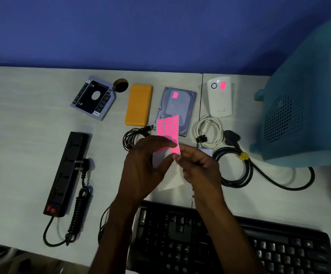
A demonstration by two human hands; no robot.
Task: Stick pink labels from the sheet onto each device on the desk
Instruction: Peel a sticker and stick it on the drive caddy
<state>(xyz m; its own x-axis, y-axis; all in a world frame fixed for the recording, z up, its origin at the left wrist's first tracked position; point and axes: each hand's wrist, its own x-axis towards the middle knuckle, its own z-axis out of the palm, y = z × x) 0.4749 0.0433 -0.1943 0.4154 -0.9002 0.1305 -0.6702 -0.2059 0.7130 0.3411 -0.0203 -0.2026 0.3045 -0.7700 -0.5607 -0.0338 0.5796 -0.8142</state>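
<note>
Head view looks down on a pale desk point(32, 107) that runs back to a blue wall; bare surface lies open at the far left and at the near right beyond the cables. Both hands meet above the desk's middle, just beyond a black keyboard point(230, 244) at the near edge. The left hand point(145, 167) and right hand point(198, 165) pinch the label sheet point(168, 128) between fingertips, each closed on it, at its lower part. The sheet stands upward, curled, rows of pink labels on white backing, the lower backing already bare.

Along the far row sit a drive caddy point(93, 96) at left, an orange case point(139, 104), a hard drive point(177, 107) bearing one pink label, and a white plug-in device point(219, 97) also bearing one. A black power strip point(67, 173) lies at left, unlabelled. Coiled black and white cables lie between the devices and the hands. A teal perforated appliance point(303, 107) crowds the right edge.
</note>
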